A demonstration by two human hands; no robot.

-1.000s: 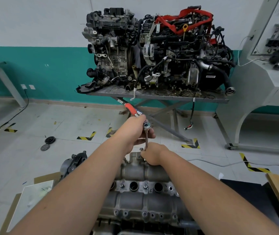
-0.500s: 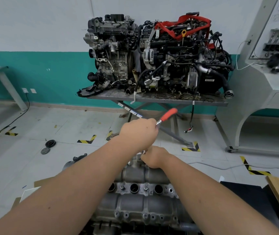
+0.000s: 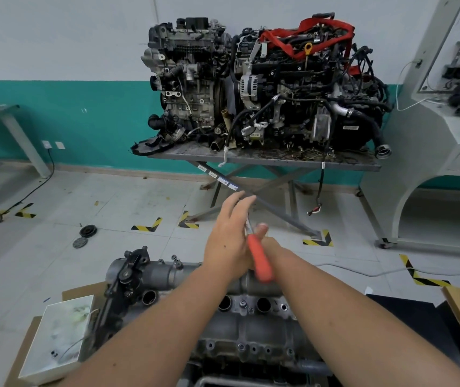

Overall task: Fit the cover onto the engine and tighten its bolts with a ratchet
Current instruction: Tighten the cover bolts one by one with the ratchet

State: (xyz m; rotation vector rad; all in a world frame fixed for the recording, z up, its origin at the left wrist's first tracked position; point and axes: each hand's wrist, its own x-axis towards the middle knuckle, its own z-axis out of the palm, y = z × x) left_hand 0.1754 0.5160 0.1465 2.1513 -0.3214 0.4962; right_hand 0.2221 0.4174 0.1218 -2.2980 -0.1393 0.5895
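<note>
We see the ratchet [image 3: 259, 258] above the far edge of the engine [image 3: 240, 328] in front of us, its orange handle now pointing back toward us; half a second ago it angled away to the right. Our left hand [image 3: 230, 241] has let go, its fingers straight and spread against the tool's metal shaft. Our right hand [image 3: 269, 244] sits mostly hidden behind it (only a raised thumb shows), so its grip we cannot tell. Beyond, two other engines [image 3: 265, 85] rest on a lift table [image 3: 262, 157].
</note>
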